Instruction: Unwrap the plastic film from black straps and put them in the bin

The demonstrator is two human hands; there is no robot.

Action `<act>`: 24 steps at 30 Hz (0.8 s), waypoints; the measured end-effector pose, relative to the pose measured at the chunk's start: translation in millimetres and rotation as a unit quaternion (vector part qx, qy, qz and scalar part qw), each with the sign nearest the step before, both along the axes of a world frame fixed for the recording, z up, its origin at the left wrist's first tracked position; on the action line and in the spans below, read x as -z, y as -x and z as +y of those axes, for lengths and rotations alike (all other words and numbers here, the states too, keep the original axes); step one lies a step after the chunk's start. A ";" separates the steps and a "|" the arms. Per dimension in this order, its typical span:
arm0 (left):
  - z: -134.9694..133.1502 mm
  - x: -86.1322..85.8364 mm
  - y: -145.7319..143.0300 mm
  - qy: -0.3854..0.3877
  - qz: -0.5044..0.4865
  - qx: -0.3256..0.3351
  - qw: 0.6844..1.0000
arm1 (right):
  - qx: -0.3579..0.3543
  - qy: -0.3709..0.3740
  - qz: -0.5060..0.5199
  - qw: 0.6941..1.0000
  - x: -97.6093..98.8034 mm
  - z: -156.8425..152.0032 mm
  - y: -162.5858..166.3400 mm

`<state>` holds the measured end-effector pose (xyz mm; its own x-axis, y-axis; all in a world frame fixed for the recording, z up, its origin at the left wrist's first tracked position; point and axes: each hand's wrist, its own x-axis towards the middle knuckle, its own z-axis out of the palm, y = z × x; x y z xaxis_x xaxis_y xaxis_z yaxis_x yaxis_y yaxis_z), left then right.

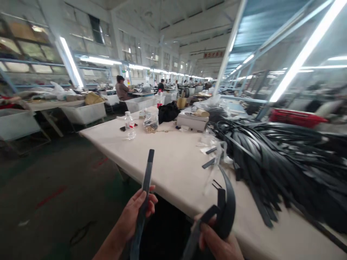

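Observation:
My left hand (129,213) is closed around a flat dark strap (148,172), thumb on its face. The strap's squared end points up and its lower part runs down out of view. Lower right, my right hand (219,242) grips another length of dark strap (230,202), which bends into loops around the fingers. Whether both lengths belong to one strap cannot be seen. Just beyond the right hand, two thin dark prongs (217,184) show; what they belong to is unclear. Both hands are at the near edge of the pale table (173,162).
A large pile of black straps (260,155) covers the table's right side. Short strap pieces (209,163) and clear plastic lie beside it. Farther back are a plastic bottle (130,126), a bag of small parts (151,122) and a grey box (192,121). A person (122,88) sits beyond.

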<state>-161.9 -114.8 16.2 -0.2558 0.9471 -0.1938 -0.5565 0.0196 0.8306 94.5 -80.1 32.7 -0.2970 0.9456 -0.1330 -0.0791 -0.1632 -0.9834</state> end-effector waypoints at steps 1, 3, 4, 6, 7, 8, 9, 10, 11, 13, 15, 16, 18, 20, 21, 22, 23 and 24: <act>0.0 0.9 -11.3 -0.004 0.017 0.064 0.998 | 0.003 -0.014 0.012 1.000 -3.2 4.7 1.2; 0.7 3.6 -30.8 -0.013 0.054 0.187 0.981 | 0.013 -0.026 0.044 0.999 -9.4 13.2 0.9; 1.3 4.6 -39.1 -0.013 0.073 0.242 0.967 | 0.024 -0.024 0.060 0.998 -12.0 16.5 -0.7; 2.3 4.6 -53.0 -0.008 0.114 0.329 0.937 | 0.051 -0.014 0.092 0.994 -15.6 20.2 -6.3; 2.9 3.1 -58.8 -0.005 0.134 0.361 0.923 | 0.062 -0.007 0.106 0.992 -16.6 20.7 -10.0; 3.6 0.7 -63.8 -0.002 0.153 0.384 0.910 | 0.072 -0.004 0.120 0.990 -17.2 20.4 -14.0; 4.6 -2.6 -68.5 -0.001 0.169 0.402 0.900 | 0.081 -0.006 0.131 0.988 -17.4 19.6 -17.9; 6.1 -6.4 -72.9 -0.008 0.181 0.413 0.892 | 0.093 -0.014 0.138 0.986 -17.4 18.4 -21.7; 7.9 -10.4 -77.3 -0.020 0.189 0.420 0.887 | 0.105 -0.027 0.136 0.985 -17.3 17.0 -25.1; 12.5 -17.6 -87.6 -0.055 0.200 0.421 0.883 | 0.133 -0.054 0.111 0.983 -17.4 13.8 -30.6; 16.9 -22.1 -100.6 -0.082 0.218 0.413 0.881 | 0.143 -0.075 0.078 0.984 -19.1 9.9 -35.2; 18.5 -23.1 -107.9 -0.085 0.230 0.408 0.880 | 0.140 -0.077 0.063 0.985 -20.7 7.6 -37.8; 19.3 -23.3 -122.5 -0.083 0.256 0.408 0.873 | 0.131 -0.077 0.039 0.988 -25.1 1.7 -44.6; 16.9 -22.8 -134.8 -0.080 0.276 0.422 0.860 | 0.134 -0.076 0.017 0.988 -29.8 -5.4 -53.6; 14.9 -22.6 -139.4 -0.081 0.287 0.430 0.852 | 0.143 -0.078 0.005 0.987 -31.8 -9.3 -58.7; 12.6 -22.3 -142.9 -0.084 0.302 0.438 0.843 | 0.154 -0.080 -0.006 0.985 -33.3 -13.4 -64.0; 10.3 -21.9 -145.5 -0.088 0.319 0.444 0.833 | 0.167 -0.082 -0.018 0.982 -34.2 -17.5 -69.4; 8.2 -21.0 -147.5 -0.092 0.336 0.450 0.822 | 0.181 -0.086 -0.029 0.979 -34.5 -21.7 -74.9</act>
